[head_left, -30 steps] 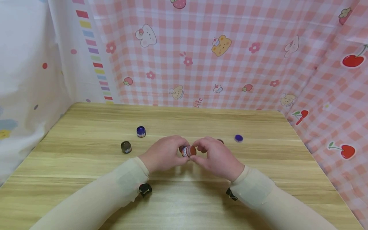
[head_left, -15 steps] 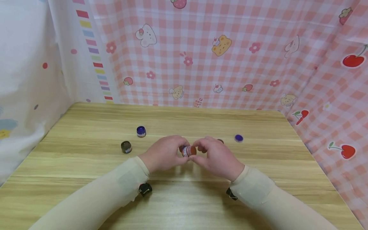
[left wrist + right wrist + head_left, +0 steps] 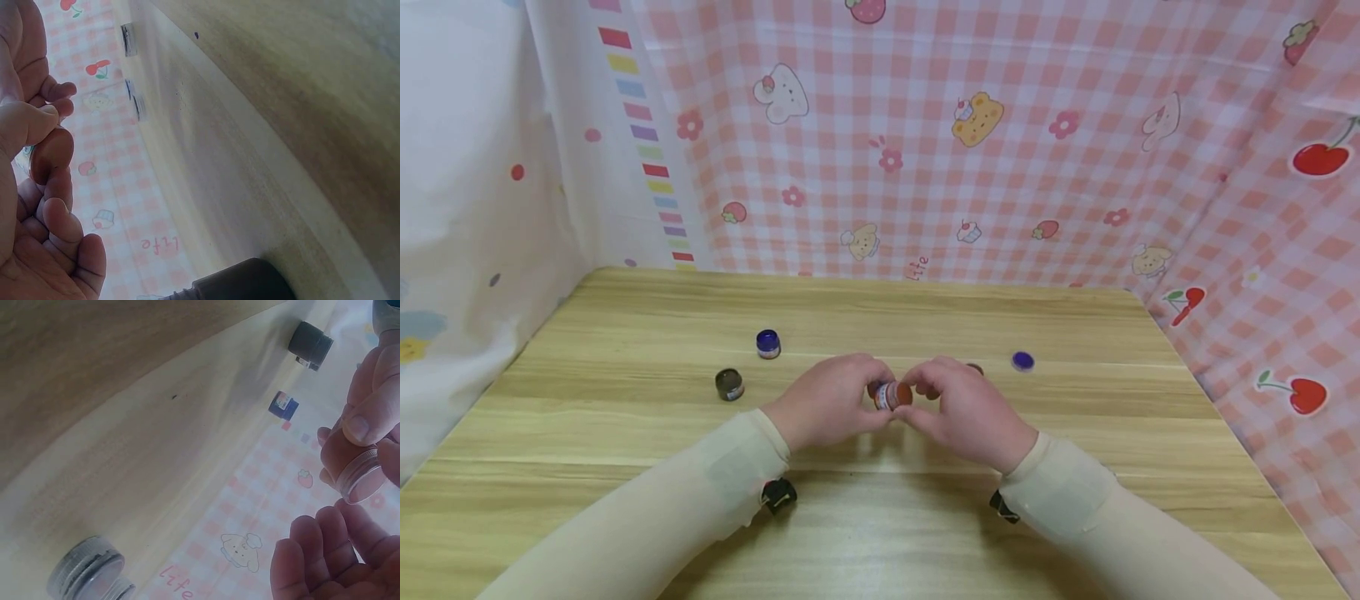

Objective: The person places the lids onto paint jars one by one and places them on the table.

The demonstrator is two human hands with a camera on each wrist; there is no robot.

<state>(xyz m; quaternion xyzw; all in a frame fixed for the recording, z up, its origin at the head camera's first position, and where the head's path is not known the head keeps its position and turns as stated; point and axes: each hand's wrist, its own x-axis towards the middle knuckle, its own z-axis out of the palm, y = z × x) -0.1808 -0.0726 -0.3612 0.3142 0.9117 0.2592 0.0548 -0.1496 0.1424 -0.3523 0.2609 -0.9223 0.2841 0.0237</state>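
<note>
Pink gingham cloth [image 3: 925, 192] behind wooden table [image 3: 887, 533]. Over tabletop, I see left hand [image 3: 827, 402] gripping red-brown jar [image 3: 883, 397], right hand [image 3: 966, 408] pinching its lid end (seal unclear). Dark jar [image 3: 729, 388], blue jar [image 3: 768, 347] stand uncapped; third, I judge, still capped.

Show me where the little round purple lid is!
In the head view, the small round purple lid lies on the wooden table, right of and beyond the right hand, towards the pink checked cloth.
</note>
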